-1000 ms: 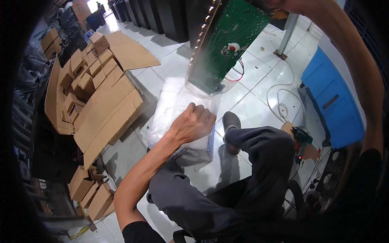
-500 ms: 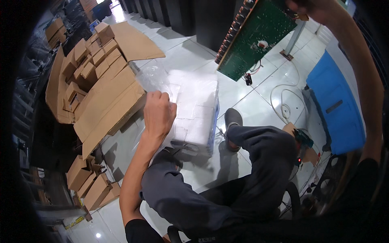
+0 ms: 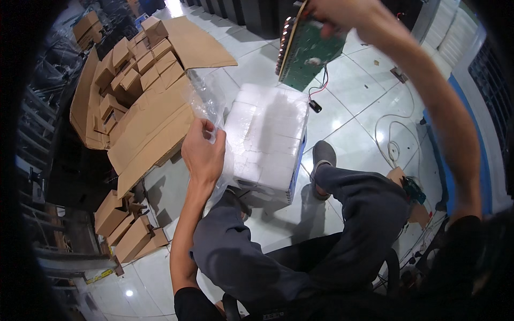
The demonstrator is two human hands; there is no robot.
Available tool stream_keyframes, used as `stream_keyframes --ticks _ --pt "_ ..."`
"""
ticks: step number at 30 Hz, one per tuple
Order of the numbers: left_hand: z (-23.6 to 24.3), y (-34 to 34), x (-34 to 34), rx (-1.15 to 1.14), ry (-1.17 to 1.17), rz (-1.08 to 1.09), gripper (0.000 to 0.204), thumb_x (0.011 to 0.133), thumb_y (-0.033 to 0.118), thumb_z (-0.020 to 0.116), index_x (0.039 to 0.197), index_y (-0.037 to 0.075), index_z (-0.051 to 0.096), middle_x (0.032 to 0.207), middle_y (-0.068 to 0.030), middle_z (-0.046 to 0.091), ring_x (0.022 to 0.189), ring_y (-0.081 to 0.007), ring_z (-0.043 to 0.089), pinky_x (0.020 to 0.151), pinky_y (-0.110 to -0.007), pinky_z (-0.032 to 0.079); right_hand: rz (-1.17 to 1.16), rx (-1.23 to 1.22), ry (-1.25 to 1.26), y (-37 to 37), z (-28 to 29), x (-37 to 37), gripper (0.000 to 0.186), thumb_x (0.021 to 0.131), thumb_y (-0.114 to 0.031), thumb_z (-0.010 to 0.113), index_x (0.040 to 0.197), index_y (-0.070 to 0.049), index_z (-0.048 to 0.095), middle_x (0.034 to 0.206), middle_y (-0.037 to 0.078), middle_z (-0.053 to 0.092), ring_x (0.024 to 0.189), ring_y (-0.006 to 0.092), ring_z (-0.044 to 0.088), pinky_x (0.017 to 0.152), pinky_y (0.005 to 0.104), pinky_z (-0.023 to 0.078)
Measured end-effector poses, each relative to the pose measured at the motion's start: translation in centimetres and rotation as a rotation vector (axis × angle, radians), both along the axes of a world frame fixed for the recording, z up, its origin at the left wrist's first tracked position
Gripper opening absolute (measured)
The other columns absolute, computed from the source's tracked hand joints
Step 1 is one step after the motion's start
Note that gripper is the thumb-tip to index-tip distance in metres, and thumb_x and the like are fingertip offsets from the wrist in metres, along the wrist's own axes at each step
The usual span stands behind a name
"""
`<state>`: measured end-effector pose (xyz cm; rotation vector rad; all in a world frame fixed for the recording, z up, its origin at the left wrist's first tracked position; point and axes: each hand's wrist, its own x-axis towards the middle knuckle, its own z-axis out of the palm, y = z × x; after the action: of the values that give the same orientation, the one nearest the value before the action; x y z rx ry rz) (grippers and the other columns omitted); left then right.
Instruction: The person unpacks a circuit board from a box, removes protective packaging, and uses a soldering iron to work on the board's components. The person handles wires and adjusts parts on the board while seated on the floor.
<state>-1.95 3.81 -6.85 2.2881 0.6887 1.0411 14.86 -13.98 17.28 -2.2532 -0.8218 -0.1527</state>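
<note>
My left hand (image 3: 203,152) pinches a clear plastic bag (image 3: 208,99) just left of a white foam block (image 3: 267,136). The film trails above the fingers and down along the block's left side. The block, wrapped in shiny film, rests on something blue (image 3: 301,160) that shows only along its right edge. At the upper right, my right hand (image 3: 348,16) grips a green circuit board (image 3: 310,56) by its top, holding it tilted beyond the block. Coppery round parts (image 3: 284,45) line the board's left edge. Thin wires with a black connector (image 3: 315,107) dangle from its lower corner.
At left, an opened carton (image 3: 155,134) holds several small brown boxes. More small boxes (image 3: 131,235) lie nearer on the tiled floor. To the right are a white cable (image 3: 393,150), a green tool (image 3: 413,190) and a blue panel (image 3: 466,123). Black bins (image 3: 257,16) stand at the back.
My right hand has swung left with the circuit board, bringing it closer to the foam block's far side. My left hand's fingers have loosened from a fist into a pinch. The view has shifted slightly.
</note>
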Motion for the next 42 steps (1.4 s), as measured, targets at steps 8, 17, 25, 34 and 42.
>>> stream_keyframes --ticks 8,17,25,34,42 --pt "-0.8 2.5 -5.3 0.035 0.008 0.033 0.013 0.085 0.006 0.071 0.090 -0.002 0.061 0.080 -0.0085 0.064 0.072 -0.0153 0.060 0.070 -0.031 0.052 0.447 0.107 -0.324 4.5 -16.1 -7.9 0.031 0.092 -0.017 0.061 0.067 0.000 0.067 0.054 0.022 0.060 0.045 0.0375 0.063 0.053 0.0421 0.056" --pt "-3.1 2.2 -6.9 -0.087 -0.030 0.001 0.010 0.084 0.005 0.071 0.090 -0.001 0.065 0.080 -0.0114 0.068 0.073 -0.0227 0.068 0.071 -0.035 0.057 0.664 -0.152 0.160 4.0 -25.1 -14.3 0.034 0.099 -0.018 0.057 0.072 0.003 0.063 0.057 0.024 0.060 0.057 0.0450 0.065 0.055 0.0510 0.052" --pt "-4.7 2.0 -7.4 -0.125 -0.023 -0.006 0.010 0.083 0.002 0.071 0.092 -0.001 0.066 0.082 -0.0111 0.068 0.074 -0.0225 0.068 0.074 -0.034 0.057 0.884 -0.362 0.221 2.3 -23.3 -12.9 0.022 0.095 -0.017 0.060 0.084 0.002 0.064 0.068 0.024 0.064 0.066 0.0433 0.067 0.062 0.0519 0.054" --pt "-6.1 3.3 -11.5 0.290 -0.126 0.000 0.016 0.084 -0.004 0.070 0.098 -0.001 0.063 0.089 -0.0107 0.067 0.078 -0.0176 0.065 0.074 -0.030 0.056 0.490 0.142 0.293 2.2 -17.7 1.4 0.036 0.102 -0.022 0.059 0.105 0.012 0.071 0.084 0.015 0.073 0.074 0.0173 0.071 0.068 0.0284 0.058" --pt "-3.0 1.5 -13.8 -0.238 -0.690 0.004 0.030 0.098 -0.011 0.046 0.126 -0.001 0.042 0.127 -0.0204 0.055 0.103 -0.0262 0.067 0.077 -0.038 0.066 0.761 -0.028 0.154 0.7 -16.7 -3.2 0.028 0.094 -0.010 0.071 0.117 0.006 0.068 0.092 0.016 0.076 0.084 0.0223 0.075 0.075 0.0314 0.059"
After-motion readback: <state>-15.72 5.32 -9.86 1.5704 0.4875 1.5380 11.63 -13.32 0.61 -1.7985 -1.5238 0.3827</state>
